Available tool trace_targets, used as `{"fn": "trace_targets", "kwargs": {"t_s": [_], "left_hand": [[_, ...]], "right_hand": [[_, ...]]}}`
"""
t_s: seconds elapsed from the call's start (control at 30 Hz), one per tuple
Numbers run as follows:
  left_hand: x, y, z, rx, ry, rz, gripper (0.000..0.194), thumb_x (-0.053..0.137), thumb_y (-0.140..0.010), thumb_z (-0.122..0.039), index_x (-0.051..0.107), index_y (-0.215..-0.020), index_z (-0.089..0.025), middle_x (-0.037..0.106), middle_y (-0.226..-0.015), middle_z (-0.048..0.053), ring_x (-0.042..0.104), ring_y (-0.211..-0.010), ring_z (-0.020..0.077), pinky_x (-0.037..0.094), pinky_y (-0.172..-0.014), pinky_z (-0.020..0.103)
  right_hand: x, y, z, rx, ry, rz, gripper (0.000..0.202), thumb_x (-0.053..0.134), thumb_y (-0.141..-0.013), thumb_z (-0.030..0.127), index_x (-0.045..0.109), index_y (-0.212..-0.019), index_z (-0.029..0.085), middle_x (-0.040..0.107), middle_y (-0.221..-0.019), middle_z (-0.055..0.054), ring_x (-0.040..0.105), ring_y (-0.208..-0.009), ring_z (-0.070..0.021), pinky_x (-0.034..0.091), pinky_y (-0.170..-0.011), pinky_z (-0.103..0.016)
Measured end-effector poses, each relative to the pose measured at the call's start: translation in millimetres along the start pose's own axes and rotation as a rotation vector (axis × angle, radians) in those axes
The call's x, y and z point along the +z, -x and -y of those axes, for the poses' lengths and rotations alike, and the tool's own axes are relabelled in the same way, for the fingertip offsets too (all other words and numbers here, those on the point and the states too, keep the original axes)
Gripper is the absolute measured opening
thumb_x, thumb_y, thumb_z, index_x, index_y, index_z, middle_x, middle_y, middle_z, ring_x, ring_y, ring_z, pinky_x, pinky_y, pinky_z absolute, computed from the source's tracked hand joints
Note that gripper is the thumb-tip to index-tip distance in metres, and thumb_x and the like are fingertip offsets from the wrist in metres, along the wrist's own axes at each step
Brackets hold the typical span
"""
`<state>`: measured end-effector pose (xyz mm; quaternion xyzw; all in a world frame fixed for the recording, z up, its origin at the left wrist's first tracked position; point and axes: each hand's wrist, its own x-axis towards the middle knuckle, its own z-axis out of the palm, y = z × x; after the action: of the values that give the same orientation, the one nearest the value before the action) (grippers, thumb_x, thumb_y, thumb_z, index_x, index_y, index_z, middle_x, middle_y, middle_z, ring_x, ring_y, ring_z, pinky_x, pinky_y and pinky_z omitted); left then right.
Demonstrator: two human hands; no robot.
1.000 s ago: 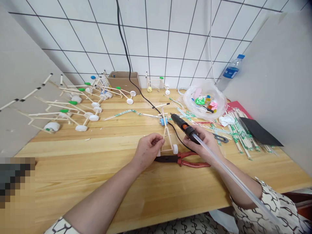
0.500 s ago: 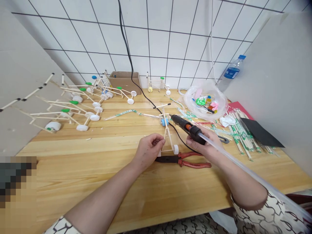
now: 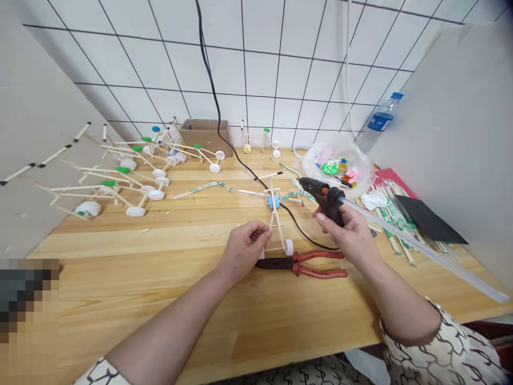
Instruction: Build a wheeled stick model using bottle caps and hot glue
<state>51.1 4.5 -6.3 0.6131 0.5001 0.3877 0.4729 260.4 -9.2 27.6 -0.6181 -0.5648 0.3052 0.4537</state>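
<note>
A small stick tricycle model (image 3: 279,227) stands near the middle of the table, with a blue piece in its frame, white rear wheels and a black-tipped crossbar. The fingers of my left hand (image 3: 245,247) are pinched on its left side, by a stick. My right hand (image 3: 349,231) is wrapped round a black glue gun (image 3: 321,197), raised to the right of the model, its nozzle pointing up and left. A long clear glue stick (image 3: 420,243) runs out of its back. Red-handled pliers (image 3: 300,264) lie just in front of the model.
Several similar models (image 3: 108,184) stand at the left, near a cardboard box (image 3: 206,136). At the right are a plastic bag (image 3: 360,176) of coloured pieces, wrapped sticks (image 3: 401,230), black card (image 3: 435,219) and a bottle (image 3: 380,120). A black cable (image 3: 240,155) crosses the table.
My right hand has moved the glue gun right and slightly up, away from the model. My left hand stays at the model's side.
</note>
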Motion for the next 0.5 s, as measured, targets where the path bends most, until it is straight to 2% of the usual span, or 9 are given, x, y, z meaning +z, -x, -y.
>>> {"fn": "trace_targets", "kwargs": {"t_s": [0.2,0.3,0.5], "left_hand": [[-0.8,1.0,-0.9,0.027,-0.004,-0.02,0.017,0.055,-0.074,-0.029,0.058,-0.066,-0.014,0.05,-0.057,-0.002,0.043,-0.053,0.0088,0.035,-0.049,0.018],[-1.1,1.8,0.1,0.034,-0.003,-0.025,0.016,0.055,-0.074,-0.028,0.059,-0.067,-0.014,0.051,-0.058,-0.002,0.043,-0.053,0.0089,0.036,-0.049,0.018],[-0.5,2.4,3.4,0.048,-0.01,-0.044,0.016,0.057,-0.073,-0.029,0.06,-0.068,-0.014,0.054,-0.059,-0.001,0.046,-0.054,0.01,0.038,-0.05,0.019]], "right_hand": [[3.2,-2.9,2.9,0.013,-0.036,-0.041,0.033,0.067,-0.067,0.046,0.061,-0.084,0.018,0.061,-0.071,-0.001,0.051,-0.06,-0.0142,0.041,-0.059,-0.029],[-2.8,-6.9,4.6,-0.046,-0.061,-0.129,0.029,0.067,-0.066,0.044,0.06,-0.08,0.019,0.059,-0.068,0.0,0.049,-0.057,-0.0129,0.041,-0.057,-0.029],[-23.1,-25.5,-6.3,-0.13,-0.059,-0.371,0.026,0.065,-0.069,0.042,0.057,-0.079,0.02,0.053,-0.061,0.002,0.048,-0.053,-0.0122,0.04,-0.05,-0.027]]}}
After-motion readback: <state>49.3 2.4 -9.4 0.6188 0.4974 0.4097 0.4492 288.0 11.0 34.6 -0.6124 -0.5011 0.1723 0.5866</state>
